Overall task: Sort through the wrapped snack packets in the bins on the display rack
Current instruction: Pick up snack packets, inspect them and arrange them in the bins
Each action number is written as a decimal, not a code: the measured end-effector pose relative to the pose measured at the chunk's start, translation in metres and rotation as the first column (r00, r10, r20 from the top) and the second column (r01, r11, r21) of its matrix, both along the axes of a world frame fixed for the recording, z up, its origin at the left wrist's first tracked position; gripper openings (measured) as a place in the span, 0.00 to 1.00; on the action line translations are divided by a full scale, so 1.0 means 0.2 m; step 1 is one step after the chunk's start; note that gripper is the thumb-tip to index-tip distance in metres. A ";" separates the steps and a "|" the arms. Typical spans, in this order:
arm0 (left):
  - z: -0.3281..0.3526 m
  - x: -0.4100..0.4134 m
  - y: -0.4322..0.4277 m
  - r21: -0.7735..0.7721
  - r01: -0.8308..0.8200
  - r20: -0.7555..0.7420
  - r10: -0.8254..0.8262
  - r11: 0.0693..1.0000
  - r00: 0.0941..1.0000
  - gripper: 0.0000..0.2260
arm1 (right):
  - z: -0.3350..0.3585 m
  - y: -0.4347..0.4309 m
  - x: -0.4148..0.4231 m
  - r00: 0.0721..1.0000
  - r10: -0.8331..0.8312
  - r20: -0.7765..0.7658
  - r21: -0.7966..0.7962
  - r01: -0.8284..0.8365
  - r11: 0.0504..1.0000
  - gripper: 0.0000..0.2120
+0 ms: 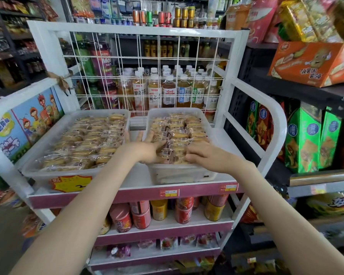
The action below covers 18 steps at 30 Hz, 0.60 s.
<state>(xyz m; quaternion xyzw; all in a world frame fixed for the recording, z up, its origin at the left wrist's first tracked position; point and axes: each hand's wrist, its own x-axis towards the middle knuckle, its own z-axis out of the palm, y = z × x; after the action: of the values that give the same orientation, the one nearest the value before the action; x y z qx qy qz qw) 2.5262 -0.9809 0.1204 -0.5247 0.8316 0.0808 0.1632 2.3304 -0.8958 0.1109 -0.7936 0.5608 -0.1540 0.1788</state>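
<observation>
Snack packets (179, 128) heaped in the right bin (177, 175) were touched at its 6 o'clock edge by the left hand (147, 150), fingers spread; the right hand (204, 155) had its grip obscured. Some could be pushed over the rim.

- I am reaching my left arm (83, 205) in from 7 o'clock, my left hand (147, 149) spreading its fingers toward 12 o'clock.
- I am stretching my right arm (276, 205) in from 5 o'clock, my right hand (205, 155) bending its fingers toward 9 o'clock, near the left.
</observation>
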 end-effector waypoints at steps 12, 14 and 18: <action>0.01 0.03 0.06 0.056 -0.012 -0.201 0.023 0.998 0.979 0.45 | 0.01 0.00 -0.06 0.996 -0.021 -0.090 -0.025 0.019 1.000 0.11; 0.00 0.00 0.07 0.033 -0.029 -0.205 0.035 0.999 0.978 0.44 | 0.01 -0.02 -0.04 0.995 -0.102 0.007 -0.112 0.103 0.988 0.08; 0.00 -0.01 0.05 0.065 -0.045 -0.188 0.056 0.997 0.981 0.45 | 0.01 -0.09 0.01 0.977 -0.179 -0.119 -0.246 0.146 0.958 0.08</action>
<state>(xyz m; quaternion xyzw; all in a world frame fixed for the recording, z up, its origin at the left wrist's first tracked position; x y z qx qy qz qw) 2.5233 -0.9716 0.1195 -0.5303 0.8270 0.1598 0.0969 2.3327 -0.9144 0.1125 -0.7692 0.6132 -0.1773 0.0303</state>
